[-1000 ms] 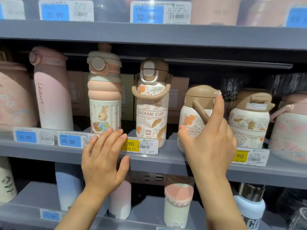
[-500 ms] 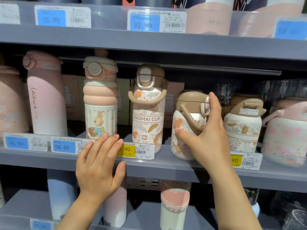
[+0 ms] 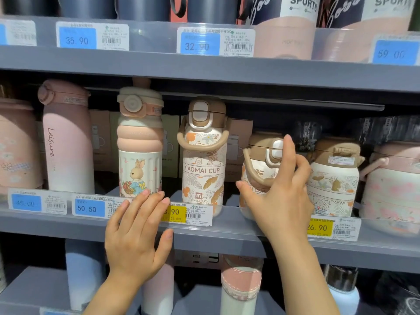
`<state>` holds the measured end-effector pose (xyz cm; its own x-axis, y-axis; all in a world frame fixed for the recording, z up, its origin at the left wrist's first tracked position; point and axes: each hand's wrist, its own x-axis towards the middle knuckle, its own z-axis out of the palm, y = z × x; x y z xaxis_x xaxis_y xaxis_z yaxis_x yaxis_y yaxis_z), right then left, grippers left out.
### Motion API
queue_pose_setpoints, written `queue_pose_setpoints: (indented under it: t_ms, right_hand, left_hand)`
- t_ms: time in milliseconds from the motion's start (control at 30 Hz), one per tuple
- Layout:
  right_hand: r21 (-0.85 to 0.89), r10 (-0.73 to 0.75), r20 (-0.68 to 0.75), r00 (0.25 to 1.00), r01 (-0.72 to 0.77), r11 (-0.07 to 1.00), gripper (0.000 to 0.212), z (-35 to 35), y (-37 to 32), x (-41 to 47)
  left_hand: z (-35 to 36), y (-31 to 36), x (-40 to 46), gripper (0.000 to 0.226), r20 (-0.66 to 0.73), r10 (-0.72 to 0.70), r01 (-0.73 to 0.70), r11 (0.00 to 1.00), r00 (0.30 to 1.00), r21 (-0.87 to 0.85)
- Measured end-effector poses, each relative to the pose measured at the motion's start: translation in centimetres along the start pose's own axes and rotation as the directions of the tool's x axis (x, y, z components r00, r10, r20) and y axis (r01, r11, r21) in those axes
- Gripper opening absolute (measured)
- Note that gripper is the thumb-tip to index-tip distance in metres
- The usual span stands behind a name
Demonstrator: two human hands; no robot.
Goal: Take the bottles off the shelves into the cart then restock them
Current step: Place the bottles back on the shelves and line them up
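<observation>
A short floral bottle with a brown lid and loop handle (image 3: 259, 169) stands on the middle shelf (image 3: 227, 237). My right hand (image 3: 284, 196) grips it, with the thumb on its left side and the fingers curled round its right side and lid. My left hand (image 3: 136, 233) lies flat against the shelf's front rail, its fingers straight over the price labels and holding nothing. A tall "XIAOMAI CUP" bottle (image 3: 203, 164) stands just left of the held bottle.
A rabbit-print bottle (image 3: 139, 151) and a pink "Leisure" bottle (image 3: 66, 144) stand further left. A second short floral bottle (image 3: 334, 178) and a pink one (image 3: 391, 185) stand to the right. Boxes sit behind them. More bottles (image 3: 241, 289) fill the lower shelf, and the upper shelf (image 3: 204, 69) hangs close above.
The short floral bottle has turned, so its white lid latch now faces front. My right hand's fingers have curled further round it. My left hand has stayed on the rail.
</observation>
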<state>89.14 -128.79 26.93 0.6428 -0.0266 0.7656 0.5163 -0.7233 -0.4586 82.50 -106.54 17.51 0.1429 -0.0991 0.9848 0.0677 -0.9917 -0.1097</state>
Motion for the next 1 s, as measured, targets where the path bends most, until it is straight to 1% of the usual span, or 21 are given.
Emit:
queue_pose_setpoints:
  t_ms: [100,267,400,567,667,733,800,833,900,967,1000]
  right_hand:
    - [0.007,-0.011,0.052,0.999,0.01,1.0,0.107,-0.3,0.2,-0.1]
    - [-0.058,0.029,-0.009,1.0,-0.029,0.998,0.109,0.0,-0.5,-0.2]
    - [-0.08,0.042,-0.024,0.999,-0.044,0.996,0.111,0.1,-0.6,-0.1]
    - [-0.062,0.038,-0.025,0.999,-0.039,0.997,0.111,-0.1,-0.7,-0.1]
    - [-0.009,-0.006,-0.022,1.0,0.006,1.0,0.112,-0.8,-0.3,-0.4]
    - [0.049,-0.062,-0.055,0.997,0.065,0.997,0.105,-1.9,0.5,-1.0]
    - [0.114,-0.101,-0.123,0.987,0.115,0.987,0.09,-3.3,1.7,-1.6]
    - [0.125,-0.117,-0.171,0.978,0.139,0.982,0.083,-3.9,2.5,-1.8]
    - [0.097,-0.118,-0.252,0.96,0.146,0.984,0.071,-4.9,4.1,-1.6]
    - [0.082,-0.072,-0.268,0.961,0.097,0.992,0.068,-5.5,5.8,-0.8]
    - [0.083,-0.049,-0.259,0.965,0.073,0.994,0.068,-5.7,6.5,-0.3]
  left_hand:
    - [0.1,0.0,0.0,0.043,-0.009,0.002,-0.002,1.0,1.0,0.002]
    - [0.0,0.0,0.0,0.043,-0.016,0.009,-0.009,1.0,1.0,0.009]
    - [0.0,0.1,0.1,0.043,-0.009,0.005,-0.005,1.0,1.0,0.0]
    - [-0.3,0.1,0.0,0.043,0.013,-0.007,0.007,1.0,1.0,-0.001]
    - [-0.7,0.2,0.1,0.045,0.055,-0.035,0.036,0.999,0.998,-0.024]
    - [-1.0,0.7,0.2,0.046,0.087,-0.067,0.071,0.996,0.994,-0.048]
    - [-1.2,1.8,0.3,0.046,0.106,-0.093,0.1,0.993,0.99,-0.063]
    - [-1.3,2.6,0.4,0.047,0.107,-0.082,0.089,0.994,0.991,-0.064]
    - [-1.3,4.9,1.0,0.049,0.105,0.014,-0.005,0.997,0.994,-0.083]
    - [-0.6,7.6,2.0,0.049,0.084,0.119,-0.107,0.985,0.989,-0.138]
    - [-0.1,8.8,2.5,0.05,0.072,0.146,-0.132,0.976,0.987,-0.173]
